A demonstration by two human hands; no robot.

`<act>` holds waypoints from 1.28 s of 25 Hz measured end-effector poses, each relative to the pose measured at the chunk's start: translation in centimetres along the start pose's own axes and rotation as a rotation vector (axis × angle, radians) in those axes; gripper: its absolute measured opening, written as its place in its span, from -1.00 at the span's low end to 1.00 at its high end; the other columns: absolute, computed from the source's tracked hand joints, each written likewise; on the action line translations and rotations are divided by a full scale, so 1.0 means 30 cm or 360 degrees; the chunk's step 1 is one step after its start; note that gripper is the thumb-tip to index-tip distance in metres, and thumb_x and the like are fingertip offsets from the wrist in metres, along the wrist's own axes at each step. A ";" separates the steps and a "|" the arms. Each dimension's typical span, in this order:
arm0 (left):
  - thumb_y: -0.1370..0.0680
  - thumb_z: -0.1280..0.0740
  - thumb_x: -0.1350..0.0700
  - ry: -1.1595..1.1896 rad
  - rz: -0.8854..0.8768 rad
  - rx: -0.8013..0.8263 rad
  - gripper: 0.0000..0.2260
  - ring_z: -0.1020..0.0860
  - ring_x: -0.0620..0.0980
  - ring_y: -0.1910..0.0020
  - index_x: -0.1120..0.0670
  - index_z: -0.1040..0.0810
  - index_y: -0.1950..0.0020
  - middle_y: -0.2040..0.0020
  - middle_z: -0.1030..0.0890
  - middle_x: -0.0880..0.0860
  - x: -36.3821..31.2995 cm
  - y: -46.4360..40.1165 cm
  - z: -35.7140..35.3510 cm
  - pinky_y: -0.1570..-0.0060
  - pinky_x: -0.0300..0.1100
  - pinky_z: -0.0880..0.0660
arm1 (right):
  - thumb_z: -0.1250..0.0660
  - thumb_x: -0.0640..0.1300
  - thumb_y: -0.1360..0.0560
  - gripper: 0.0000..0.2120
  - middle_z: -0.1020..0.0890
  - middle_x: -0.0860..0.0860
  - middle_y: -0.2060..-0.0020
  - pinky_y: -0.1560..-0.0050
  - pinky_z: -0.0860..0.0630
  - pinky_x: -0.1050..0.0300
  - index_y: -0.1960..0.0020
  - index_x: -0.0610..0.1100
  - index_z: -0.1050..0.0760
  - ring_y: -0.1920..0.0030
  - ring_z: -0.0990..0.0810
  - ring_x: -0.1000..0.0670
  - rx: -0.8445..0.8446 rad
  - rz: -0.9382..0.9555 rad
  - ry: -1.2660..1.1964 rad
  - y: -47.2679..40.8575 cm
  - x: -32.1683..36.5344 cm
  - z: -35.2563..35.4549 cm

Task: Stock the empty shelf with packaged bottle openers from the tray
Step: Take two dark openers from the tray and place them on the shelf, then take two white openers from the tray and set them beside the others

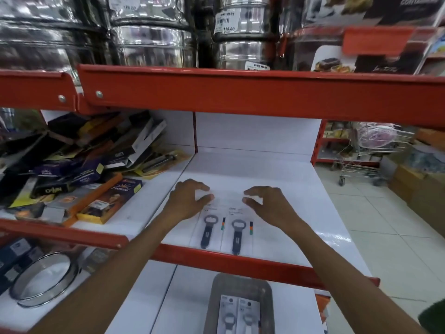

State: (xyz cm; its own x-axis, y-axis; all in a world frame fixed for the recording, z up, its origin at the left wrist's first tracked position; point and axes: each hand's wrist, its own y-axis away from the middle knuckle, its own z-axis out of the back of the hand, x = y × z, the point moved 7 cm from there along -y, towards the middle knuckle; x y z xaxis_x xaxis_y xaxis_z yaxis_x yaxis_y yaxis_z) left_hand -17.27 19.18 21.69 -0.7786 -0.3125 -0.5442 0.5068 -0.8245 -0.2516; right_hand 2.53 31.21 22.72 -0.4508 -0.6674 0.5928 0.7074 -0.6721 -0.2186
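Observation:
Two packaged bottle openers lie flat side by side on the white shelf (301, 203): the left pack (209, 231) and the right pack (237, 235), each a dark-handled opener on a white card. My left hand (186, 201) hovers over the top of the left pack, fingers curled with the tips apart. My right hand (269, 203) hovers over the top of the right pack in the same pose. Whether the fingertips touch the cards is unclear. On the shelf below stands a grey tray (216, 300) holding two more packaged openers (238, 317).
Red shelf rails (240, 261) edge each level. Left of the white divider lies a pile of boxed goods (84, 169). Steel containers (149, 37) fill the shelf above. A round steel sieve (43, 278) sits lower left. A shopping trolley (368, 150) stands in the aisle at right.

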 end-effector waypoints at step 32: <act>-0.58 -0.40 -0.04 -0.0869 -0.0385 0.1129 -0.19 0.05 0.22 -0.67 0.13 -0.01 -0.66 -0.69 0.02 0.16 0.207 0.514 -0.984 -0.61 0.15 0.22 | -0.54 0.26 -0.27 0.24 0.18 -0.08 -0.62 -0.61 0.21 -0.17 -0.61 -0.14 0.18 -0.62 0.21 -0.18 0.1046 0.0002 0.0875 0.490 -0.502 -0.813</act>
State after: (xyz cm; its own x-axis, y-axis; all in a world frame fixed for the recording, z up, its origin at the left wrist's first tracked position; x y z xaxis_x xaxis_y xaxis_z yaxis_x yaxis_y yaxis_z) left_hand -3.36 18.44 -9.20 -0.9912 -0.1248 -0.0430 0.1032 -0.9356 0.3377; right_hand 6.44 23.56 -8.31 -0.5295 -0.8429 0.0954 0.8034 -0.4622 0.3754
